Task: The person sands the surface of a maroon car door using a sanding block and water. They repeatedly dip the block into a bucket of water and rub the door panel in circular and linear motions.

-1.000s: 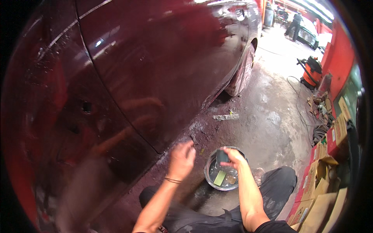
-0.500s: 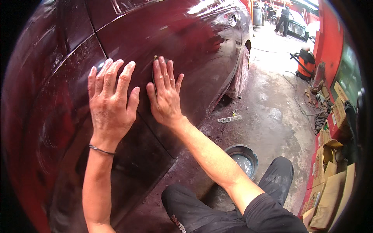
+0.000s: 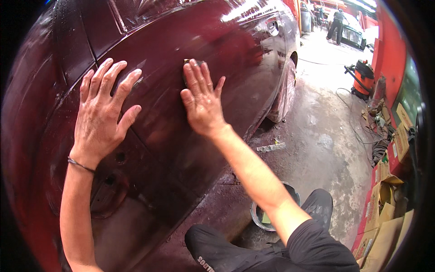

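My right hand [image 3: 204, 102] lies flat against the dark red car door [image 3: 231, 104], over a thin dark sanding pad [image 3: 185, 80]. Only the pad's edge and a yellowish corner show past the fingers and thumb; the palm hides the rest. Left of it, my left hand [image 3: 100, 111] has its fingers spread at the car body near a panel seam, with nothing in it. A dark band circles that wrist. Whether the left fingertips touch the paint is hard to tell. The bodywork looks wet and glossy in places.
A bucket [image 3: 259, 217] stands on the floor by my knees, partly behind my right forearm. Cardboard boxes [image 3: 380, 208] line the right side. Farther off are an orange and black shop vacuum [image 3: 362, 79], a cable, a person [image 3: 336, 26] and another car [image 3: 352, 34].
My left hand has shifted left across the car body. My right hand and the pad sit slightly farther right in the picture. The view has shifted too, showing more of the bucket's near side.
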`<action>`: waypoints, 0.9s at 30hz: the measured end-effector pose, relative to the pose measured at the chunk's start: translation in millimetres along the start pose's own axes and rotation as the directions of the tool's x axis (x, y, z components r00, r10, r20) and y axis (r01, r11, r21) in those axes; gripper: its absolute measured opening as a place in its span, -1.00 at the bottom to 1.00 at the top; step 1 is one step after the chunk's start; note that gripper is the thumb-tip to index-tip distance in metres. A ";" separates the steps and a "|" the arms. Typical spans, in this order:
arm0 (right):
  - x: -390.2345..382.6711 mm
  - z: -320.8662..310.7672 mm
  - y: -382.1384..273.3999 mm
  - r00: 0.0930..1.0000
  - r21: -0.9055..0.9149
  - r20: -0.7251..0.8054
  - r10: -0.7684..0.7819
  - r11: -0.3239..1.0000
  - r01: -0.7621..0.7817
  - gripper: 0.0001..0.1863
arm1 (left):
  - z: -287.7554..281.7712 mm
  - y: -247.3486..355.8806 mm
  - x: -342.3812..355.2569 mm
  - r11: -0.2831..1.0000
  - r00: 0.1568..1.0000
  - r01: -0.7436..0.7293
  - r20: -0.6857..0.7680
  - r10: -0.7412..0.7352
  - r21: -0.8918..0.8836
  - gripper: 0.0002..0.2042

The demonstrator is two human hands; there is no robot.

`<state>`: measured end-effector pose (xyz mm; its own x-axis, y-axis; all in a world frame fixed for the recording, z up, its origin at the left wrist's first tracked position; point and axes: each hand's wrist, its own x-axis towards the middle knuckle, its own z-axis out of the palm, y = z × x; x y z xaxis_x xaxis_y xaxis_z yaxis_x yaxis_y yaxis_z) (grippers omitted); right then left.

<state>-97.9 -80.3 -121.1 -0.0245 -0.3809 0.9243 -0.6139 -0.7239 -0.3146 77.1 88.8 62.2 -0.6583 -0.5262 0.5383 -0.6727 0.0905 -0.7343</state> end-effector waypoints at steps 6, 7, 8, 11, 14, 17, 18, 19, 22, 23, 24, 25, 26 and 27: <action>141.8 -26.9 232.9 0.982 -0.476 -0.031 -0.185 0.867 0.148 -0.35 | 8.1 22.9 22.7 0.995 0.994 0.098 0.059 -0.097 0.000 -0.24; 149.9 -22.2 235.2 0.998 -0.531 0.057 -0.035 0.845 0.060 -0.35 | 10.8 24.1 20.6 0.995 0.992 0.101 0.075 -0.101 0.008 -0.24; 152.5 -15.2 207.4 0.961 -0.848 0.166 0.220 0.530 0.025 -0.34 | 9.4 22.4 19.6 0.995 0.991 0.096 0.093 -0.097 0.020 -0.23; 64.8 5.4 51.6 0.982 -0.159 -0.129 0.137 0.975 -0.157 -0.29 | 5.1 21.6 17.6 0.997 0.987 0.071 0.139 -0.076 0.040 -0.21; 0.5 -6.6 -12.9 1.000 0.119 0.019 0.007 0.993 -0.009 -0.27 | 5.6 20.3 10.7 0.997 0.986 0.075 0.149 -0.079 0.030 -0.22; 29.7 -9.6 57.1 0.994 0.039 -0.071 -0.079 0.996 0.081 -0.36 | 0.9 18.1 9.1 0.995 0.981 0.065 0.180 -0.078 0.077 -0.23; 56.9 -14.1 102.9 0.995 -0.449 0.036 -0.098 0.888 0.103 -0.37 | 0.6 19.5 16.2 0.995 0.982 0.070 0.168 -0.082 0.072 -0.24; 88.9 -18.8 161.8 0.998 -0.402 -0.057 -0.039 0.916 0.013 -0.38 | 2.9 24.6 23.6 0.995 0.986 0.081 0.143 -0.088 0.053 -0.24; 142.5 -33.8 211.9 0.926 0.076 -0.009 0.377 0.924 -0.375 -0.29 | 4.3 23.5 23.6 0.995 0.986 0.091 0.132 -0.097 0.049 -0.24; 140.7 -33.3 190.2 0.917 -0.049 -0.040 0.397 0.916 -0.399 -0.30 | 3.9 25.7 25.9 0.995 0.987 0.086 0.132 -0.091 0.042 -0.24; 112.1 -10.7 148.0 0.949 -0.170 -0.143 0.282 0.937 -0.304 -0.30 | 4.5 26.5 24.1 0.995 0.984 0.079 0.153 -0.087 0.054 -0.24; 81.8 -0.7 98.7 0.962 -0.111 -0.206 0.179 0.973 -0.204 -0.31 | 3.7 26.4 21.3 0.995 0.982 0.075 0.168 -0.085 0.064 -0.24; 47.7 -0.1 60.2 0.976 -0.013 -0.201 0.087 0.996 -0.092 -0.31 | 9.5 28.8 17.4 0.995 0.982 0.083 0.168 -0.091 0.055 -0.24; 24.0 -1.2 37.0 0.992 0.084 -0.112 0.050 0.996 -0.041 -0.32 | 10.3 28.2 15.2 0.995 0.981 0.079 0.174 -0.088 0.055 -0.25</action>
<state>-122.2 -115.6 -110.4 -0.1433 -0.3503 0.9256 -0.5438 -0.7535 -0.3694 51.6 74.6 45.4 -0.5279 -0.6713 0.5202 -0.7032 0.0021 -0.7110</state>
